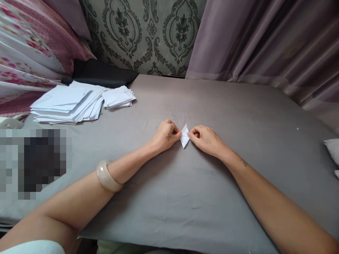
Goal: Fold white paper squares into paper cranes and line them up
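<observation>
A small piece of folded white paper [184, 137], diamond-shaped with a crease across its middle, is held just over the grey cloth surface [169, 197]. On its left corner, my left hand [167, 134] pinches with thumb and curled fingers. My right hand [205, 139] grips the opposite corner in the same way. One point of the paper faces away from me and the other towards me. The fingertips partly cover both side corners. A pale bangle [107, 177] circles my left forearm.
A large stack of white paper sheets [66, 102] lies at the back left, beside a smaller paper stack [118, 97]. Behind them is a black cloth item [106, 73]. Purple curtains [238, 38] border the back right, and white paper pieces [332, 150] show at the right edge.
</observation>
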Demonstrator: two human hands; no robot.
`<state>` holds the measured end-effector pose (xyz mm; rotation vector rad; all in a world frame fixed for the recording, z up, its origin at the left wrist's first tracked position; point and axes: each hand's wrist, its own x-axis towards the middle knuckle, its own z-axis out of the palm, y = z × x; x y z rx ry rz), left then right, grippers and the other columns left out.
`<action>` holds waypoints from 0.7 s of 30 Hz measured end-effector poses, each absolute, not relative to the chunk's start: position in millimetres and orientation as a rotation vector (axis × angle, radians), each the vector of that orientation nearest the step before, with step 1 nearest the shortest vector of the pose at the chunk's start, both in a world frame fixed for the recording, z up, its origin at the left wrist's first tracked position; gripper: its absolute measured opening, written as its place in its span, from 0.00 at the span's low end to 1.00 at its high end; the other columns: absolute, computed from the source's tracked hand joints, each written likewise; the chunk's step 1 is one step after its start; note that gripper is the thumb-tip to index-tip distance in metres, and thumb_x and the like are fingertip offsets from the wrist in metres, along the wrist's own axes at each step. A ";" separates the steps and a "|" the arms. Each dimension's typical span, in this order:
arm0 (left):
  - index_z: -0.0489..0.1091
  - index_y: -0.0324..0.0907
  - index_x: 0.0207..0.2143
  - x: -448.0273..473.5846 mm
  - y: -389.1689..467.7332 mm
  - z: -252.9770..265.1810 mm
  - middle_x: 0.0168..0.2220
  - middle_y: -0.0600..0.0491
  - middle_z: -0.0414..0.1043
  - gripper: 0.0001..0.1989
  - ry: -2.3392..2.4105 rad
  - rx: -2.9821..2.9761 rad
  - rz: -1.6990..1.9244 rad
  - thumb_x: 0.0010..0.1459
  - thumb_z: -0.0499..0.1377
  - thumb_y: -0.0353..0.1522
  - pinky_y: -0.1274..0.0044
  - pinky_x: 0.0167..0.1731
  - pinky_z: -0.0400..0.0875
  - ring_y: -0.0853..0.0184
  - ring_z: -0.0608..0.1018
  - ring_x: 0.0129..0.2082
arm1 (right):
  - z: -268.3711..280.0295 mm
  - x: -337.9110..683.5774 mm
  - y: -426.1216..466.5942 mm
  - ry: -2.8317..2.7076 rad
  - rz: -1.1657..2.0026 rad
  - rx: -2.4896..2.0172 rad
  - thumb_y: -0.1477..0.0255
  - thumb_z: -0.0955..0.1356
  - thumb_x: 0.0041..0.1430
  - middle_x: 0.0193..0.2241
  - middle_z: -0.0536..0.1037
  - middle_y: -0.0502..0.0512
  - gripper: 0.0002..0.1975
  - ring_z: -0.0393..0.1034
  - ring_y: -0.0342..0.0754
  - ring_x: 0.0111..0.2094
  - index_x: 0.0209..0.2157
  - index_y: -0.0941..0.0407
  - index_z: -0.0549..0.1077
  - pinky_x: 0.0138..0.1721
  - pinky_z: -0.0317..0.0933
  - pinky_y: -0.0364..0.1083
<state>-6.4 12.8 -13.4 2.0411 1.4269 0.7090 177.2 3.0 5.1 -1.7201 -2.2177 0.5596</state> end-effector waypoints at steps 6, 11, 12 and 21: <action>0.72 0.37 0.24 -5.8 14.8 -14.0 0.34 0.48 0.70 0.08 1.440 2.058 0.694 0.54 0.58 0.32 0.73 0.37 0.69 0.66 0.72 0.33 | 5.8 175.6 0.1 -2.233 0.529 -1.713 0.65 0.61 0.60 0.32 0.74 0.54 0.12 0.66 0.45 0.31 0.27 0.55 0.70 0.32 0.56 0.44; 0.72 0.38 0.25 -5.9 14.3 -10.9 0.36 0.48 0.70 0.09 1.445 2.043 0.662 0.55 0.58 0.32 0.74 0.36 0.69 0.67 0.71 0.33 | 7.3 175.2 -1.3 -2.243 0.540 -1.719 0.66 0.61 0.61 0.33 0.74 0.54 0.11 0.67 0.46 0.32 0.28 0.55 0.70 0.33 0.56 0.45; 0.72 0.38 0.25 -6.3 14.0 -10.7 0.36 0.48 0.70 0.08 1.451 2.047 0.653 0.55 0.58 0.32 0.74 0.36 0.68 0.66 0.71 0.33 | 7.5 174.9 -1.5 -2.239 0.543 -1.725 0.66 0.61 0.61 0.33 0.74 0.54 0.11 0.66 0.46 0.32 0.28 0.54 0.70 0.33 0.56 0.45; 0.68 0.40 0.39 -9.1 8.3 -11.0 0.38 0.48 0.69 0.12 1.235 2.583 0.545 0.64 0.45 0.28 0.74 0.39 0.66 0.63 0.69 0.40 | -6.7 181.0 -2.9 -2.093 0.524 -1.504 0.72 0.64 0.58 0.36 0.74 0.52 0.05 0.67 0.43 0.31 0.33 0.54 0.72 0.34 0.59 0.44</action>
